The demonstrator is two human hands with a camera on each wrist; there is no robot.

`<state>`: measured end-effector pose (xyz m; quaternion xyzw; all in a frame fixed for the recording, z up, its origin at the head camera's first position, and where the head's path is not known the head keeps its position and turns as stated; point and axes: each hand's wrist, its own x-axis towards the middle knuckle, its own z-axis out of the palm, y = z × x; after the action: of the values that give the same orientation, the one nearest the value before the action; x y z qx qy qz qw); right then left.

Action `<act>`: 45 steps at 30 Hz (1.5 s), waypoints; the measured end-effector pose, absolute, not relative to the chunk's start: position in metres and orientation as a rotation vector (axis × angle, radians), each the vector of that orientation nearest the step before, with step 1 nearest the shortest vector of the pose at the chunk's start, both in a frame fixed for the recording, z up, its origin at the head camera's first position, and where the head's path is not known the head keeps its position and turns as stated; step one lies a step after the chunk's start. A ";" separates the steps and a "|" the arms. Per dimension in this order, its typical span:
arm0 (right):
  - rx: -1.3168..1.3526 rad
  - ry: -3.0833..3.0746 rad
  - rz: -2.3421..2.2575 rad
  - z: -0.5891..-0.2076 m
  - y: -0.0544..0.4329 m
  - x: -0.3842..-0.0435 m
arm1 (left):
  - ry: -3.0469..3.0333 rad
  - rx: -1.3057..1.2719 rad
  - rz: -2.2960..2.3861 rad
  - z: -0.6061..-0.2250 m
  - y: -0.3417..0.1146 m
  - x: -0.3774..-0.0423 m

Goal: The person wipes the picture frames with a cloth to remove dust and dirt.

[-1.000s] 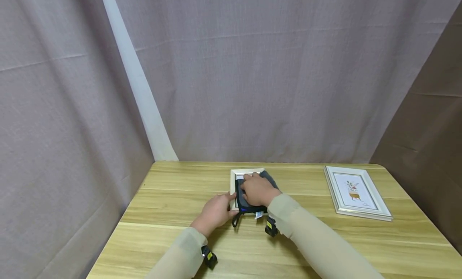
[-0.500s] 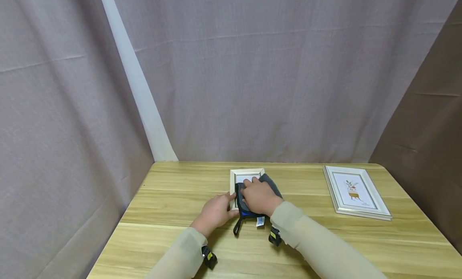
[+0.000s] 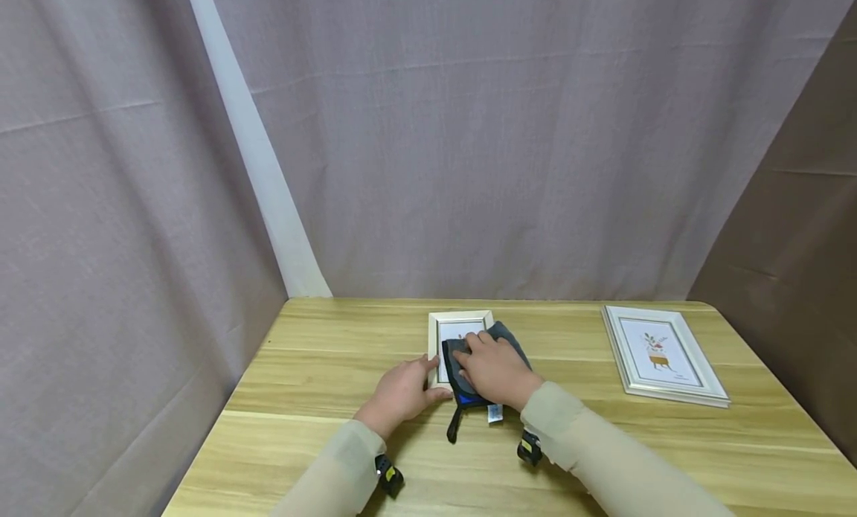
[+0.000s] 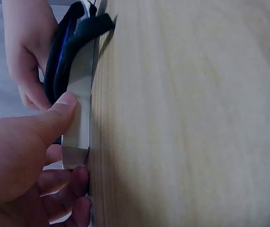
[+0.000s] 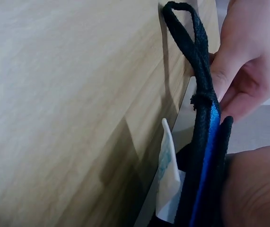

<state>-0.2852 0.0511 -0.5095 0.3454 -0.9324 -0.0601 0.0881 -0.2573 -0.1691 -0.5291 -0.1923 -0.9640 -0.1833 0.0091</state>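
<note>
A cream picture frame lies flat near the back middle of the table. My left hand holds its near left corner, the thumb on the near edge and the fingers curled at the left side. Spread over a folded dark grey cloth, my right hand presses it onto the frame's right part. Black edging, a blue strip, a white tag and a hanging loop show on the cloth. The picture's lower right is hidden under the cloth and hand.
Another white picture frame, with a plant drawing, lies at the back right of the wooden table; it looks doubled, like a stack. Grey curtains hang behind and left, with a brown one at right.
My right hand has slid the cloth towards me and to the right, baring more of the frame's picture at the upper left. The left hand keeps its place at the corner.
</note>
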 end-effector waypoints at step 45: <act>0.425 -3.139 1.200 -0.517 0.158 -0.274 | -3.038 -0.603 -0.631 -0.529 -0.171 -0.254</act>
<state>-0.2744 0.1579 -0.5174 0.1245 -0.9198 0.3514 -0.1227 -0.2543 -0.1708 -0.5288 -0.1907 -0.9611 -0.1998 -0.0094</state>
